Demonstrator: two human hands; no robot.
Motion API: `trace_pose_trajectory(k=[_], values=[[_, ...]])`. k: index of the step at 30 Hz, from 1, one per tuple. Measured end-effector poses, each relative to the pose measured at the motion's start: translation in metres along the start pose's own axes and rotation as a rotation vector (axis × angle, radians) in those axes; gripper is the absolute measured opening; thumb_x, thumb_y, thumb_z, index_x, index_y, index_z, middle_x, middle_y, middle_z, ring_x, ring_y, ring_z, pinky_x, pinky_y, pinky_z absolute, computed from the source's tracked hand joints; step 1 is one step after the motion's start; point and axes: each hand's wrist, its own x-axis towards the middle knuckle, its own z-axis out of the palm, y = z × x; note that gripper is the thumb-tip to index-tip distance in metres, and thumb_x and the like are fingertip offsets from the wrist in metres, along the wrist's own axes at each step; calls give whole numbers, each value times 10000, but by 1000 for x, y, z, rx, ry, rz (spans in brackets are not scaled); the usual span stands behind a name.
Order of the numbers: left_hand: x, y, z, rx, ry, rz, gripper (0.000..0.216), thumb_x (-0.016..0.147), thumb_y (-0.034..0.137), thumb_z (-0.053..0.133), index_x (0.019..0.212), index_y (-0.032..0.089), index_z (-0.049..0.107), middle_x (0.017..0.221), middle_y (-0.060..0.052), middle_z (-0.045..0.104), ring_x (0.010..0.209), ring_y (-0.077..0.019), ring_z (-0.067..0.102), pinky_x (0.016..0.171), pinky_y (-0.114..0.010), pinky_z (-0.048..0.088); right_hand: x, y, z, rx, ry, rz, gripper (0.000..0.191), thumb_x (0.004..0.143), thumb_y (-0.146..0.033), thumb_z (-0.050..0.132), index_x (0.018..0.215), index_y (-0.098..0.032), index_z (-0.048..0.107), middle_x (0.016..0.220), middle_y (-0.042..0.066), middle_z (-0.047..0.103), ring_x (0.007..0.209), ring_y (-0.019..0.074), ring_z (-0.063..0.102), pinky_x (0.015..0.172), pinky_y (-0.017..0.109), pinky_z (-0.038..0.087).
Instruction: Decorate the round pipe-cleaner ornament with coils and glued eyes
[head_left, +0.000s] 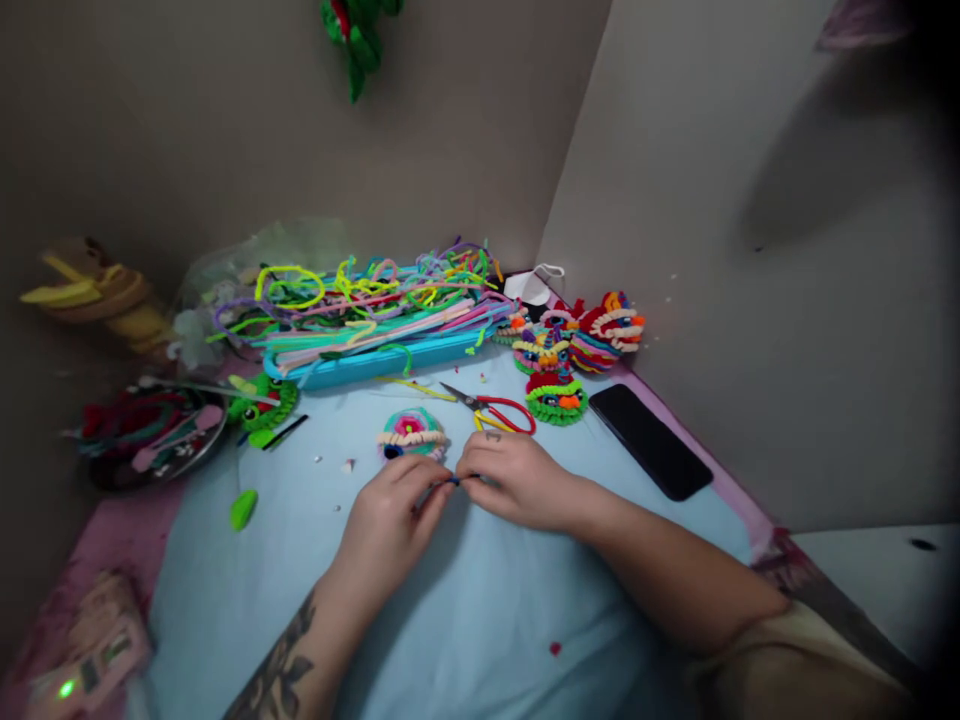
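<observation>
My left hand (pixel 397 500) and my right hand (pixel 517 478) meet over the middle of the blue cloth, fingertips nearly touching. Both pinch a short, dark blue piece of pipe cleaner (pixel 454 481); most of it is hidden by the fingers. Just beyond my left hand lies a round pipe-cleaner figure (pixel 411 430) in teal, pink and cream, its near edge partly covered. Scissors (pixel 487 404) with red and yellow handles rest behind my right hand, blades apart and pointing left.
A blue tray (pixel 360 368) heaped with colourful pipe cleaners (pixel 375 300) stands at the back. Finished pipe-cleaner figures (pixel 556 398) and a black phone (pixel 651 440) lie to the right. On the left are a metal bowl (pixel 214 440), a green figure (pixel 271 402) and a green tuft (pixel 243 509).
</observation>
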Motion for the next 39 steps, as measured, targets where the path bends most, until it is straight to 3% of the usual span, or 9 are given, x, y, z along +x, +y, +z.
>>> trace_pose_trajectory(k=[6, 10, 14, 23, 28, 31, 35, 39], values=[[2, 2, -3, 45, -138, 8, 130, 825, 153, 546, 797, 200, 664, 789, -35, 677, 733, -166, 635, 655, -252, 494, -3, -3, 1, -182, -90, -124, 143, 882, -157, 495, 821, -203, 615, 788, 48, 645, 767, 170, 607, 698, 272, 470], [3, 2, -6, 39, -148, 10, 149, 814, 123, 519, 792, 197, 647, 787, -28, 651, 729, -157, 618, 654, -238, 476, -3, -1, 2, -137, -67, -125, 122, 885, -154, 510, 875, -201, 623, 815, 53, 662, 800, 175, 608, 726, 288, 484], [4, 2, -7, -39, -63, -47, 145, 812, 133, 515, 748, 185, 635, 740, -21, 632, 686, -140, 589, 623, -223, 453, -5, 0, 4, -1, 52, -48, 134, 887, -139, 510, 945, -185, 621, 872, 66, 658, 848, 176, 606, 776, 314, 495], [3, 7, 3, -320, 153, -346, 143, 789, 229, 575, 685, 161, 645, 648, -7, 630, 608, -124, 568, 539, -200, 435, 0, -3, 20, 235, 359, 195, 104, 793, -124, 636, 798, -197, 710, 797, 35, 595, 780, 159, 590, 709, 298, 481], [3, 5, 8, -416, 270, -422, 137, 770, 260, 614, 686, 164, 663, 677, -12, 640, 631, -128, 575, 532, -200, 429, 3, -3, 28, 383, 370, 350, 77, 729, -161, 715, 763, -223, 746, 714, 11, 624, 707, 146, 581, 683, 290, 462], [4, 6, 12, -500, 331, -458, 127, 761, 269, 627, 692, 171, 670, 693, -9, 646, 626, -126, 571, 525, -203, 423, 5, -3, 34, 607, 351, 455, 19, 693, -196, 734, 702, -212, 730, 685, 7, 642, 657, 137, 583, 616, 262, 460], [4, 8, 20, -583, 372, -498, 107, 747, 267, 654, 699, 177, 686, 711, -7, 649, 577, -108, 538, 480, -199, 389, 6, -3, 40, 884, 376, 590, 77, 647, -244, 752, 664, -203, 689, 661, -7, 653, 630, 136, 595, 593, 253, 474], [2, 6, 26, -669, 397, -509, 85, 745, 269, 675, 725, 189, 698, 735, -1, 647, 532, -86, 500, 436, -188, 363, 5, -4, 39, 926, 361, 626, 113, 661, -275, 736, 656, -196, 656, 620, -13, 633, 575, 129, 582, 559, 249, 474]])
